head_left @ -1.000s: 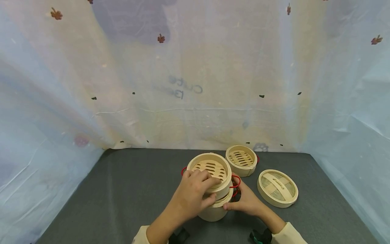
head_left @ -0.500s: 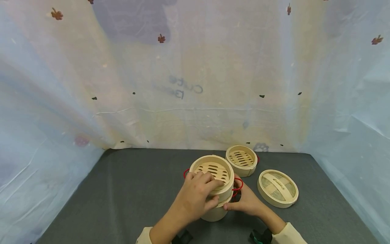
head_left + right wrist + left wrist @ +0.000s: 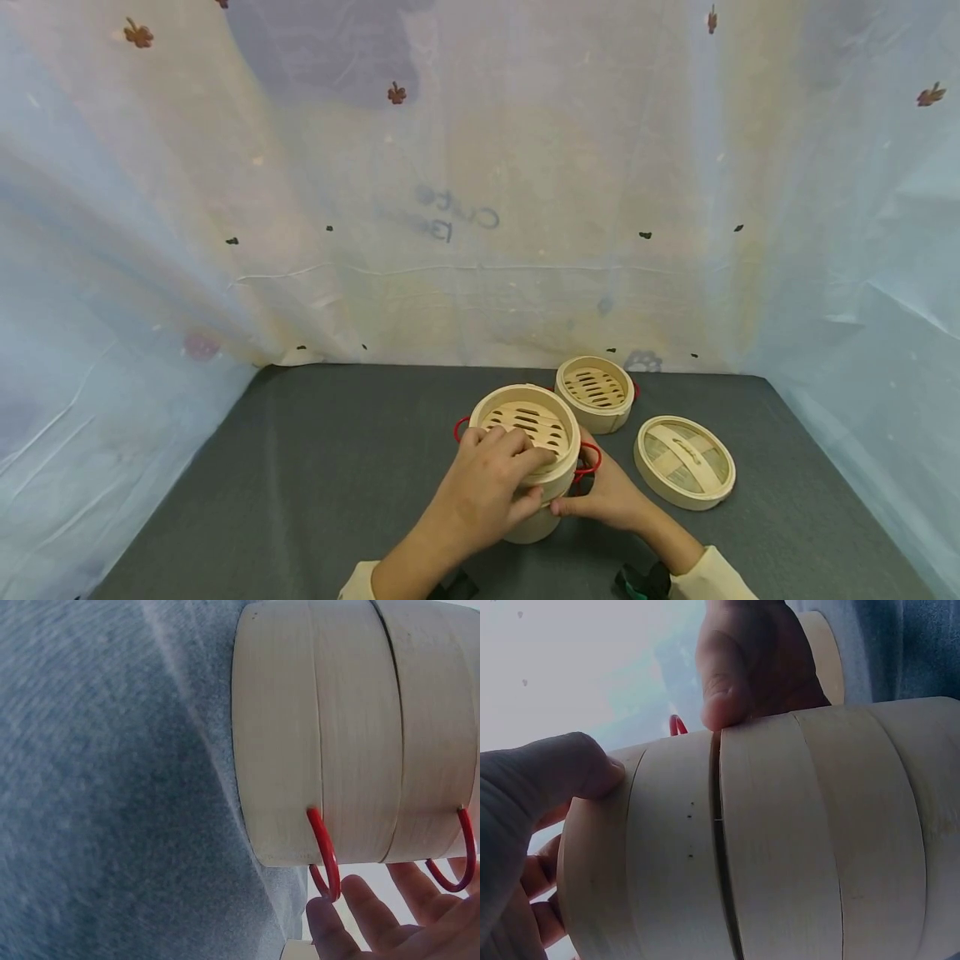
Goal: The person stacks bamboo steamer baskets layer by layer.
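Observation:
Two round bamboo steamer baskets stand stacked near the front of the grey table. My left hand (image 3: 487, 483) grips the near rim of the upper basket (image 3: 525, 414), fingers over the edge and thumb (image 3: 592, 769) on its outer wall. At the right side, my right hand (image 3: 611, 493) holds the lower basket (image 3: 531, 528), its thumb in front and fingers behind. A thin dark seam runs between the two tiers in the left wrist view. Red loop handles (image 3: 324, 855) stick out from the baskets beside the right fingers.
Behind the stack to the right is another slatted steamer basket (image 3: 594, 388). A woven bamboo lid (image 3: 685, 463) lies on the table (image 3: 337, 467) farther right. A pale printed curtain (image 3: 480, 167) encloses the back and sides.
The upper basket and my left hand have moved down and slightly right, and the gap above the lower basket has narrowed. My right hand has stayed in place.

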A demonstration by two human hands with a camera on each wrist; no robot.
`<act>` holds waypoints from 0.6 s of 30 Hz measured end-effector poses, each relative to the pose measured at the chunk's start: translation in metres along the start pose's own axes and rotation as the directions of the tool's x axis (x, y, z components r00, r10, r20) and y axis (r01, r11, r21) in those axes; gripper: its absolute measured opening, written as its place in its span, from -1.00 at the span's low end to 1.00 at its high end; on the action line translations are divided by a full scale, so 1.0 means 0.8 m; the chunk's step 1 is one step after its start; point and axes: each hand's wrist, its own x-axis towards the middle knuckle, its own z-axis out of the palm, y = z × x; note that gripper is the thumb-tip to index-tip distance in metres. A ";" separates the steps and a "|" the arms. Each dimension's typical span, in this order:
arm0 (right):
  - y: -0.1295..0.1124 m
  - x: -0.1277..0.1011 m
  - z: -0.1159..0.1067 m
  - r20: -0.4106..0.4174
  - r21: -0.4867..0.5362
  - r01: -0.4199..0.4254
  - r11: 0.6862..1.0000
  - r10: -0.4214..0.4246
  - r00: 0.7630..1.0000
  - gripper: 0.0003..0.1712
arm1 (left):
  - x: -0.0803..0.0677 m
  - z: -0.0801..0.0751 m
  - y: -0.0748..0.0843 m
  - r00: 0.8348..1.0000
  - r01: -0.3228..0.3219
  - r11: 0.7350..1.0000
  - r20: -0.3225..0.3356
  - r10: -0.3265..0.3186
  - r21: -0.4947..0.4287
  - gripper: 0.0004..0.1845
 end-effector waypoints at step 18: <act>0.000 0.000 0.000 0.012 0.027 0.034 0.999 -0.034 0.999 0.14 | -0.004 0.003 0.003 1.000 -0.007 1.000 -0.011 0.007 0.006 -0.67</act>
